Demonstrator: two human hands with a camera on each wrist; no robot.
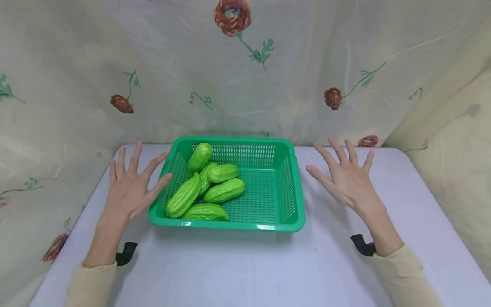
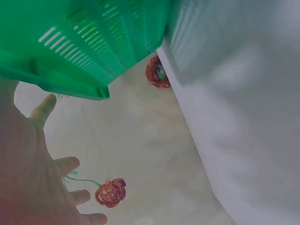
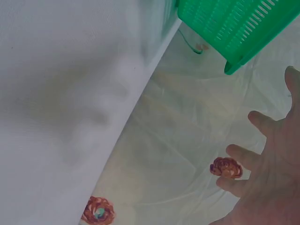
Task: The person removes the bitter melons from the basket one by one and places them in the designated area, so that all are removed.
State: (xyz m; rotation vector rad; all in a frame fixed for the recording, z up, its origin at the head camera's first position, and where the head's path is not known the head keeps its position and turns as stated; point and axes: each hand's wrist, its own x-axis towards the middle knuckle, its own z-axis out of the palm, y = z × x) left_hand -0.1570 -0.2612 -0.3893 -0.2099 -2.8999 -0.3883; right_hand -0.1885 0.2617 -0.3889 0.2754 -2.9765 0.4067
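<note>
A green plastic basket [image 1: 264, 228] stands on the table in the head view. Several bright green ridged bitter melons [image 1: 223, 190] lie in its left half, some leaning on one another. My left hand [image 1: 128, 192] is spread beside the basket's left rim, its thumb and index finger nearest the rim; whether they touch it I cannot tell. My right hand [image 1: 347, 181] is held with fingers spread to the right of the basket, apart from it and holding nothing. In the wrist views, the basket's side wall [image 2: 93, 42] shows near the left hand, and its corner [image 3: 225, 28] near the right.
The table has a pale white top [image 1: 238, 268] with rounded far corners. Behind it and at both sides hangs a cream curtain [image 1: 172, 55] with brown flowers. A black strap mount [image 1: 126, 253] sits on the left wrist, another [image 1: 362, 246] on the right.
</note>
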